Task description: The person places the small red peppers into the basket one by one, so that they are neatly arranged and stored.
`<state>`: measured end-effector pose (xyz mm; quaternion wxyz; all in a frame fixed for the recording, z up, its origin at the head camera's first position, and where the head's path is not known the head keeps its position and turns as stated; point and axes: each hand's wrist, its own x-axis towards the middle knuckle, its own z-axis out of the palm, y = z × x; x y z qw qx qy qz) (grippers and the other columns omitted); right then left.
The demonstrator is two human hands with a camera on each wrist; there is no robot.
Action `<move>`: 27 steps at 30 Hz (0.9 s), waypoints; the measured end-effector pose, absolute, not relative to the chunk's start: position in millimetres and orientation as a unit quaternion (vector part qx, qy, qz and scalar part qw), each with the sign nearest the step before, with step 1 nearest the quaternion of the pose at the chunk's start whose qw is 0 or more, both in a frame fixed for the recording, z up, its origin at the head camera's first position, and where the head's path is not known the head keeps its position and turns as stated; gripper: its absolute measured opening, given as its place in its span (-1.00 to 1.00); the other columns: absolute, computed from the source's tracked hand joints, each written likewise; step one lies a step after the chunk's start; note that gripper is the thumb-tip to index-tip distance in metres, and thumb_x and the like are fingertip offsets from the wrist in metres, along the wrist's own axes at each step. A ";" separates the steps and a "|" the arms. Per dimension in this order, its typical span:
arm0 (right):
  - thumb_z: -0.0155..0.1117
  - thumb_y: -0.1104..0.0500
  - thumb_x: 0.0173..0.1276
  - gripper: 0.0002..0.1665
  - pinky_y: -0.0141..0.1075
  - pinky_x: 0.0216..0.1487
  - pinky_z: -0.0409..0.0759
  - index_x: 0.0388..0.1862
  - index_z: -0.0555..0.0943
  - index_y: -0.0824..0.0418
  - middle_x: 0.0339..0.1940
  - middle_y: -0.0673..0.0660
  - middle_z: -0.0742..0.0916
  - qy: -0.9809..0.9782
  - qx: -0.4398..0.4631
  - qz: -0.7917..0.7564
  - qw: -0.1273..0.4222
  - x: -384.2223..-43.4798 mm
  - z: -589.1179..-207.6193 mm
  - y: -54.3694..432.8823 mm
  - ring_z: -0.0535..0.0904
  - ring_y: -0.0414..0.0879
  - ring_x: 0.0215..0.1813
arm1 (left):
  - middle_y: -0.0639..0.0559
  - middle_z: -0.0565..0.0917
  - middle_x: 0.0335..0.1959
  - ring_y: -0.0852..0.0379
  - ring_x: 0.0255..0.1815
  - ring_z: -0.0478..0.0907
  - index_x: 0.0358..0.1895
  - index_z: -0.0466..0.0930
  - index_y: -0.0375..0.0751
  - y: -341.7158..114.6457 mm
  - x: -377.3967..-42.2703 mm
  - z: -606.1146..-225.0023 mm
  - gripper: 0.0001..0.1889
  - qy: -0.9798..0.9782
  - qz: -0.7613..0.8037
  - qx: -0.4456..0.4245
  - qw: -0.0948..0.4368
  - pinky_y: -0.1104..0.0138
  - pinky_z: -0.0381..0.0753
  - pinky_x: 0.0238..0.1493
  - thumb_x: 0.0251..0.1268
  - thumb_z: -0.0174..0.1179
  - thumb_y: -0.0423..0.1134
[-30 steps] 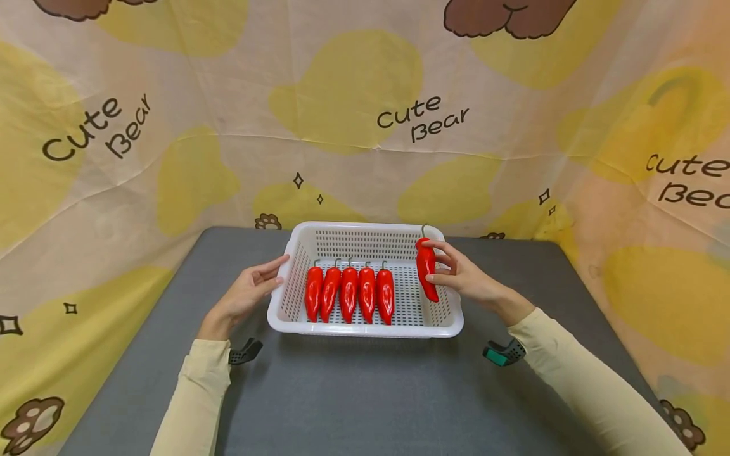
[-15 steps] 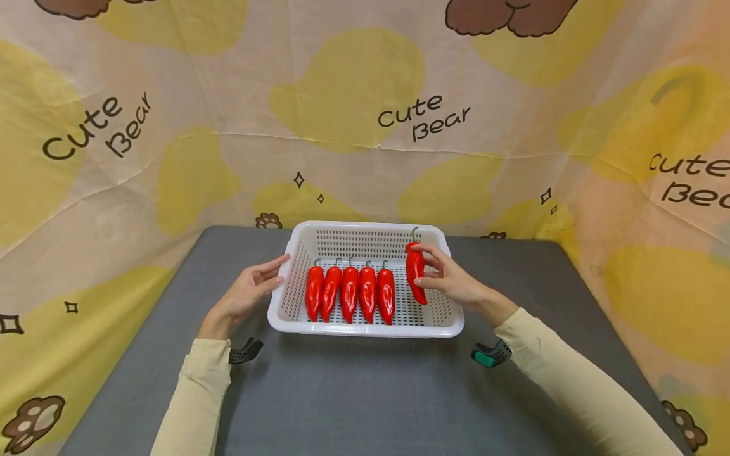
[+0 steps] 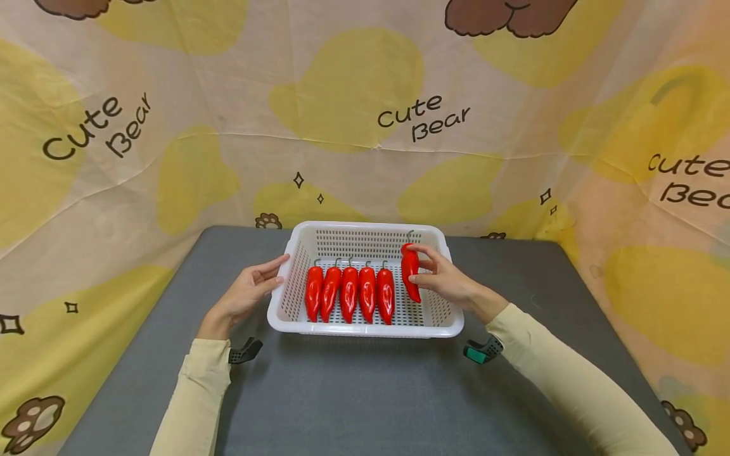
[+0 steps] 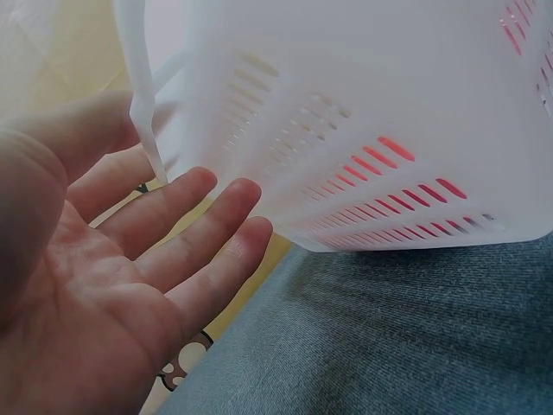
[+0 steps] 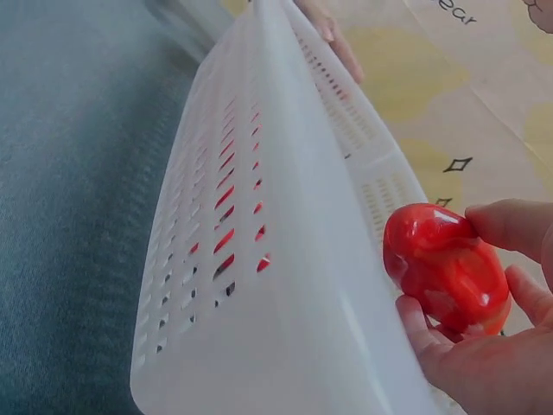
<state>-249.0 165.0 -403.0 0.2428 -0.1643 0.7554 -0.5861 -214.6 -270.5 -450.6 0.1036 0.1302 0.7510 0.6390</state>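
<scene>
A white plastic basket [image 3: 365, 329] with slotted walls stands on the dark table. Several glossy red peppers [image 3: 348, 294] lie side by side in its left and middle part, green stems pointing away. My left hand [image 3: 251, 291] touches the basket's left rim with fingertips and thumb; in the left wrist view the fingers of this hand [image 4: 130, 259] look relaxed and nearly straight against the outer wall. My right hand [image 3: 453, 282] pinches another red pepper [image 3: 409, 272] between thumb and fingers, stem up, over the basket's right part. That pepper [image 5: 445, 268] shows end-on in the right wrist view.
The dark grey table [image 3: 365, 392] reaches out on both sides of the basket. A printed cloth [image 3: 348, 88] hangs behind and along the sides. Black straps [image 3: 483, 349] sit at my wrists.
My right hand has moved left with its pepper, from the basket's right wall toward the row of peppers. The left hand and the basket have stayed where they were.
</scene>
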 end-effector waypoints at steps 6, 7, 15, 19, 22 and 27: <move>0.18 0.29 0.48 -0.21 0.01 0.38 0.54 0.59 0.14 -0.02 0.56 0.33 0.31 0.746 -0.136 -0.601 0.253 -249.1 -402.8 157.0 0.38 0.28 0.45 | -0.30 0.22 0.58 0.42 0.18 0.57 0.59 0.14 -0.22 -270.1 -212.9 -448.8 -0.33 0.756 0.634 0.125 0.104 0.42 0.63 0.15 0.50 0.15 -0.28; 0.18 0.29 0.48 -0.20 0.00 0.37 0.54 0.59 0.13 -0.02 0.56 0.33 0.31 0.747 -0.132 -0.600 0.255 -249.2 -403.3 155.9 0.38 0.27 0.45 | -0.30 0.22 0.58 0.42 0.18 0.57 0.59 0.14 -0.21 -270.2 -212.8 -448.7 -0.33 0.756 0.633 0.125 0.104 0.42 0.63 0.15 0.50 0.15 -0.28; 0.15 0.37 0.46 -0.22 -0.15 0.27 0.61 0.58 0.16 0.08 0.48 0.40 0.36 0.750 -0.116 -0.600 0.253 -250.7 -408.8 146.6 0.42 0.24 0.39 | -0.29 0.23 0.58 0.42 0.17 0.57 0.59 0.14 -0.20 -271.5 -213.4 -449.8 -0.34 0.760 0.629 0.127 0.103 0.39 0.63 0.16 0.51 0.14 -0.28; 0.14 0.40 0.44 -0.23 -0.24 0.17 0.63 0.57 0.17 0.12 0.48 0.41 0.35 0.752 -0.111 -0.598 0.254 -249.8 -409.9 143.9 0.41 0.24 0.37 | -0.28 0.23 0.58 0.42 0.16 0.57 0.59 0.15 -0.18 -271.3 -213.2 -449.5 -0.34 0.764 0.625 0.124 0.102 0.36 0.63 0.17 0.51 0.15 -0.26; 0.14 0.40 0.43 -0.21 -0.27 0.12 0.63 0.58 0.17 0.10 0.49 0.40 0.34 0.749 -0.097 -0.601 0.261 -249.4 -411.2 141.9 0.40 0.24 0.39 | -0.27 0.24 0.58 0.42 0.17 0.57 0.59 0.16 -0.16 -271.0 -212.7 -449.1 -0.33 0.768 0.621 0.121 0.102 0.34 0.63 0.18 0.50 0.16 -0.24; 0.13 0.42 0.43 -0.18 -0.29 0.06 0.65 0.60 0.17 0.06 0.49 0.39 0.34 0.741 -0.071 -0.608 0.276 -250.1 -414.0 139.1 0.40 0.21 0.36 | -0.27 0.23 0.59 0.43 0.17 0.57 0.59 0.15 -0.16 -270.9 -212.7 -449.6 -0.33 0.767 0.621 0.122 0.103 0.34 0.63 0.18 0.51 0.15 -0.24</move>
